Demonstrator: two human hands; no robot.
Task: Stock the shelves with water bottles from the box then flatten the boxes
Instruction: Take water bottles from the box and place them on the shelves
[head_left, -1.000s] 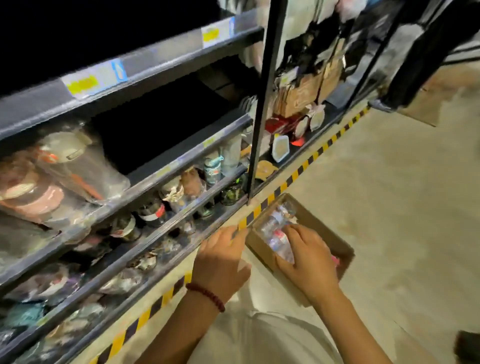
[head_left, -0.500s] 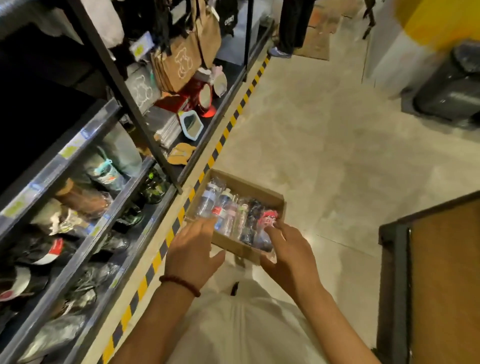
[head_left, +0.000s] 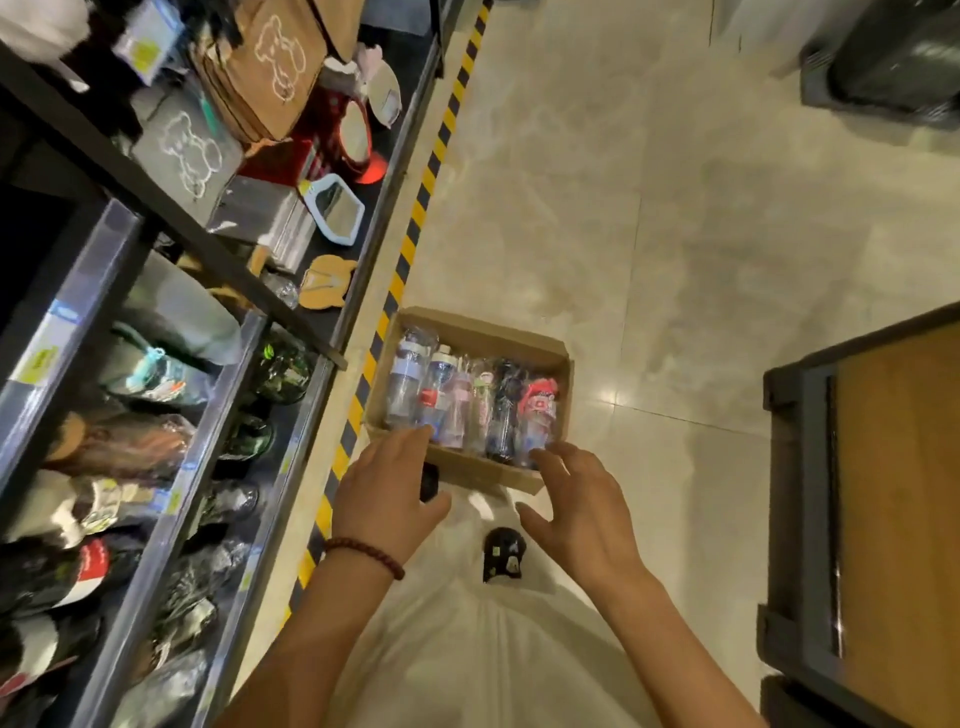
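An open cardboard box (head_left: 478, 326) lies on the floor beside the shelf unit, holding several wrapped water bottles (head_left: 470, 402) laid side by side. My left hand (head_left: 389, 488), with a bead bracelet on the wrist, hovers over the box's near left corner, fingers spread. Just off the near right corner is my right hand (head_left: 582, 504), fingers apart and empty. Neither hand holds a bottle. The shelves (head_left: 218, 415) on the left carry wrapped bottles and other goods.
A black and yellow striped strip (head_left: 410, 239) runs along the shelf base. A dark counter with a wooden top (head_left: 883, 493) stands at the right. A dark bin (head_left: 893, 57) sits at the far right. Bags and mirrors fill the farther shelf section.
The view has swung from the shelves to the floor. My right hand let go of the bottle in the box, and both hands now hover open at the box's near edge.
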